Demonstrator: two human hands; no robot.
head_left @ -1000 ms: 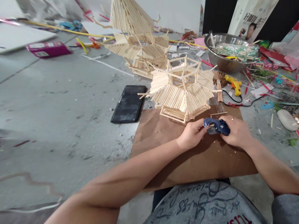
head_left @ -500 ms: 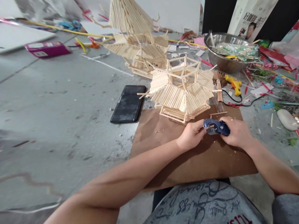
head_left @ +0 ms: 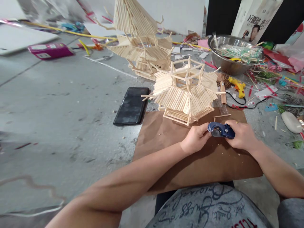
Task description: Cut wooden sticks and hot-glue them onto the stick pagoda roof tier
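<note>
The phone (head_left: 131, 106) is lying left of the stick model (head_left: 185, 98), the left hand (head_left: 194, 138) is curling its fingers against the blue cutter (head_left: 229, 132), whether pinching a stick I cannot tell, and the right hand (head_left: 242, 135) is gripping the cutter near the model

Through my feed, a white printed box (head_left: 256, 14) stands at the back, with black panels (head_left: 222, 15) on both sides of it. Left of the box, I see a pale, plain wall panel (head_left: 181, 15). In front of the box, a scuffed grey surface (head_left: 78, 95) spreads out, a dark seam (head_left: 21, 72) crossing it far to the box's left. I get a soft, whitish sheen on that surface.
</note>
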